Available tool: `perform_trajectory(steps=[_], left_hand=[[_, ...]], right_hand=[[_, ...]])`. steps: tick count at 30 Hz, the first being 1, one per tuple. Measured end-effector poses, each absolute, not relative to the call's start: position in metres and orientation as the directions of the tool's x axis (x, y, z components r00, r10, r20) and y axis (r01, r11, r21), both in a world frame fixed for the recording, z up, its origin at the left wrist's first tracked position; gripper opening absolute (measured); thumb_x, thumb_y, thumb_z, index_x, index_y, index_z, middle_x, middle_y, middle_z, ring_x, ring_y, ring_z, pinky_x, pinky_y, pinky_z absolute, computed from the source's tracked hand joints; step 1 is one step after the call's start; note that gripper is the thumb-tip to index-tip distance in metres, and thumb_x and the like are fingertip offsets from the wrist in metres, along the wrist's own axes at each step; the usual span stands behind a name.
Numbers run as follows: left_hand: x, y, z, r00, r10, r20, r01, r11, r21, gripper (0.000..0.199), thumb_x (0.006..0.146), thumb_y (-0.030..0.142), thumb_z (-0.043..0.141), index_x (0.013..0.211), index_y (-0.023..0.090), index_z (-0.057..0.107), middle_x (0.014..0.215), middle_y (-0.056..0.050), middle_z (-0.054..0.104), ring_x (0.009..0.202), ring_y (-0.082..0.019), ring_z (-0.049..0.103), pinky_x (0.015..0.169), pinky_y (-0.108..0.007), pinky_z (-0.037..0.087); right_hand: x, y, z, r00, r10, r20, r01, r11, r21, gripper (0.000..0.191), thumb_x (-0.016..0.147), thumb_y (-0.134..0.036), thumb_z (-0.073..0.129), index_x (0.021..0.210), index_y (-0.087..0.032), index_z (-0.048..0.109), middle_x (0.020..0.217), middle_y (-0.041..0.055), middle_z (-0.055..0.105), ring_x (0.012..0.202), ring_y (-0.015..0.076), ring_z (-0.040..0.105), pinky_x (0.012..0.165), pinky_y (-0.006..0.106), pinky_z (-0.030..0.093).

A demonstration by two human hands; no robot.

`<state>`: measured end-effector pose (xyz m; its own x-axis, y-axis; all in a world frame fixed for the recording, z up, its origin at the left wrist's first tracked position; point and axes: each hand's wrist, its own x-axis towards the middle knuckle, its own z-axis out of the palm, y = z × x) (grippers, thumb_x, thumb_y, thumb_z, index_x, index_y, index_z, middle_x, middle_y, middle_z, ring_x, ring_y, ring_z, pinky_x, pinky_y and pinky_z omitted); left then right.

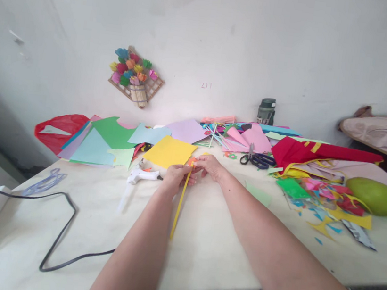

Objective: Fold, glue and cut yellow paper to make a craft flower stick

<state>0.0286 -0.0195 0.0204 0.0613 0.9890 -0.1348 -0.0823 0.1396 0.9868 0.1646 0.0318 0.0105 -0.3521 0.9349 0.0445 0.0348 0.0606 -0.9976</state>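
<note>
White wall (236, 36) rising behind the yellow sheet (169, 151), and pale table (211, 252) spread out beneath it. Well to the right of the yellow sheet, crumpled red cloth (292, 155) with yellow trim. Up on the wall, behind and to the left of the yellow sheet, lattice frame with coloured flowers (132, 79). Left of the yellow sheet, green sheet (114, 133) among other coloured papers; just behind it, lilac sheet (186, 130). Behind it and to the right, against the wall, dark bottle (266, 112). In front of it and a little left, white glue gun (144, 175). Off to its right, open scissors (259, 161) with dark handles. Close by its near right corner, left hand (175, 175), fingers clamped on the thin yellow strip (180, 205) near the upper end, and right hand (210, 166), fingertips bent together beside the small orange piece (191, 162) at that end, too small and blurred to tell whether pinched or merely touched.
</note>
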Motion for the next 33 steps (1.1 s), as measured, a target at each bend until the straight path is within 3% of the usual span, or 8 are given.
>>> perform_trajectory(steps=[18, 33], left_hand=[[0.0269, -0.015, 0.0156, 0.078, 0.991, -0.109, -0.121, 0.118, 0.986, 0.015, 0.06, 0.02, 0.063, 0.066, 0.008, 0.058, 0.047, -0.005, 0.057, 0.037, -0.011, 0.052, 0.038, -0.022, 0.04], [0.0279, -0.0166, 0.0172, 0.068, 0.99, -0.127, -0.099, 0.134, 0.986, 0.012, 0.061, 0.018, 0.061, 0.066, 0.008, 0.058, 0.046, -0.004, 0.056, 0.037, -0.011, 0.051, 0.038, -0.022, 0.039]], right_hand=[[0.1646, 0.0303, 0.0113, -0.36, 0.932, 0.036, -0.006, 0.036, -0.999, 0.023, 0.069, -0.033, 0.05, 0.071, -0.013, 0.061, 0.063, 0.0054, 0.065, 0.059, 0.0167, 0.063, 0.034, 0.016, 0.029], [0.1658, 0.0316, 0.008, -0.377, 0.925, 0.052, -0.011, 0.052, -0.999, 0.021, 0.075, -0.034, 0.05, 0.069, -0.015, 0.057, 0.062, 0.0027, 0.064, 0.056, 0.0132, 0.062, 0.035, 0.015, 0.029]])
